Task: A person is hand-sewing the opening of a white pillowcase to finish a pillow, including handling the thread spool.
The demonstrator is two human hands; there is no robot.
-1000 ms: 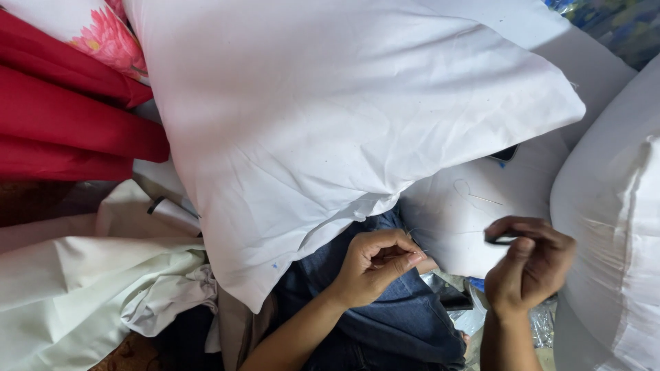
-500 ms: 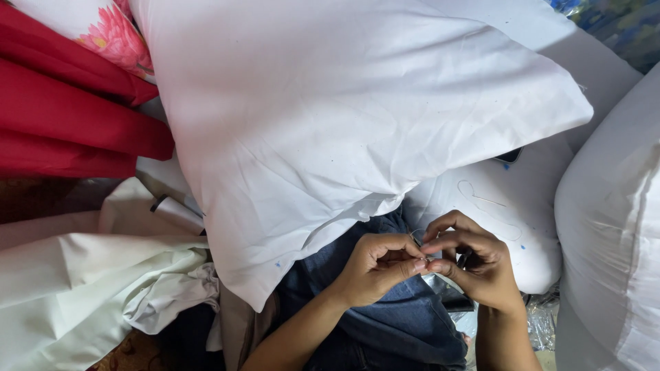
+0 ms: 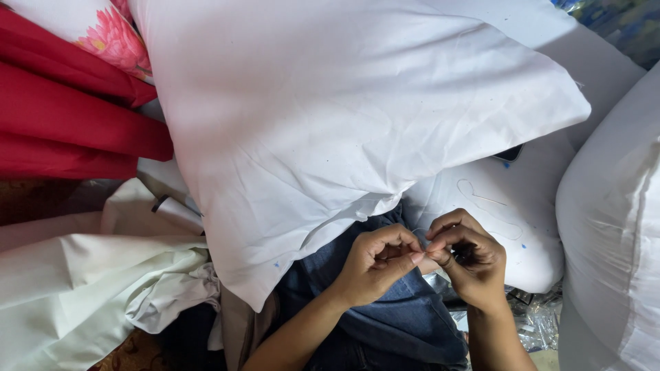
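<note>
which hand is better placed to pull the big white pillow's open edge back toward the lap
Left, probably. The left hand sits right beside the big white pillow, whose lower edge hangs just left of it over the blue denim. The right hand lies farther off, toward the smaller white cushion. Both are pinched together fingertip to fingertip.

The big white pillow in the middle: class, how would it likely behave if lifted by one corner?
The big white pillow looks plump and creased, so it would probably sag and feel light for its bulk. Its smooth cover might slip against the neighbouring white cushion.
</note>
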